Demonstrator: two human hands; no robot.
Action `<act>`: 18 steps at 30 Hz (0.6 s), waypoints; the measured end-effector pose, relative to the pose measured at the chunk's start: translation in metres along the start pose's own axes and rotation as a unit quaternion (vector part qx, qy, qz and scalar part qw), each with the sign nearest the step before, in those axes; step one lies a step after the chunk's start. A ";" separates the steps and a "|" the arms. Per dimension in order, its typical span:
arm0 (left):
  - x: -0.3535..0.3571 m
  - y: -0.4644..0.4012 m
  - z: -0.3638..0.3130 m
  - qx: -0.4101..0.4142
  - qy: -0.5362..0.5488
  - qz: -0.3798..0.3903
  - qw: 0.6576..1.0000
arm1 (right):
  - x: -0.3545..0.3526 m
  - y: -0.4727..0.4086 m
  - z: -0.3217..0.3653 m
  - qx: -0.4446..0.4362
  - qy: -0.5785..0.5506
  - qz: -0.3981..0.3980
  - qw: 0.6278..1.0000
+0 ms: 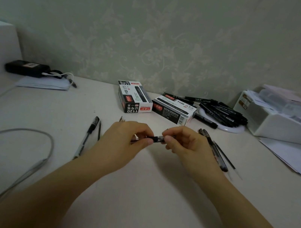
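We see a pale table [144, 187] against a patterned wall. A white desk organizer [282, 124] stuffed with papers sits far right. A grey cable [51, 143] loops across the left side, and a black device [27, 68] sits back left on white paper.

Two black-and-white pen boxes sit mid-back, touching at a corner: the left box [135, 99] and the right box [173, 110]. Just right of them we see a pile of black pens [223, 111] on a white round plate [232, 129].

The left hand [122, 139] and right hand [185, 147] meet at table centre, in front of the boxes. Both pinch one black pen [156, 139] with curled fingers, left on the dark barrel, right on the clear end. The pen lies roughly level, just above the tabletop.

A loose pen [88, 135] and a thin refill [99, 130] lie left of the left hand. We see more pens [216, 154] and refills just right of the right hand.
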State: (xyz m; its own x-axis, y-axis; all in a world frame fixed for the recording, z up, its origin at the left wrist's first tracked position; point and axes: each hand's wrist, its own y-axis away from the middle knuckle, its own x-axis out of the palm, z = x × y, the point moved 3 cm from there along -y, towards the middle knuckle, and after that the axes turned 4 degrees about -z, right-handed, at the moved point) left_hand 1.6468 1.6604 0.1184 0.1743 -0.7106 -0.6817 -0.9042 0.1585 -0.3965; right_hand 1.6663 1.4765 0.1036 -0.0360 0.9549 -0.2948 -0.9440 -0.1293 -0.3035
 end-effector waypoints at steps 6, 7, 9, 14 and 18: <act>0.005 0.001 -0.002 0.008 -0.006 0.005 1.000 | 0.001 0.001 -0.003 0.026 -0.029 0.014 0.999; 0.006 0.001 -0.003 0.009 -0.008 0.006 1.000 | 0.001 0.001 -0.003 0.026 -0.031 0.018 0.999; 0.005 0.001 -0.004 0.015 -0.013 0.006 1.000 | 0.001 0.002 -0.002 0.027 -0.032 0.021 0.999; 0.001 0.001 -0.007 0.023 -0.010 -0.011 1.000 | 0.001 0.002 0.003 0.024 -0.043 0.015 0.999; 0.001 0.002 -0.009 0.025 -0.011 -0.020 0.999 | 0.002 0.003 0.004 0.021 -0.041 0.016 0.999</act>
State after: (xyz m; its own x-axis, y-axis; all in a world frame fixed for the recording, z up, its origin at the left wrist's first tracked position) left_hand 1.6412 1.6541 0.1226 0.2199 -0.7018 -0.6776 -0.8753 0.1648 -0.4547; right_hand 1.6623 1.4788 0.1059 -0.0915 0.9695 -0.2275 -0.9550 -0.1502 -0.2559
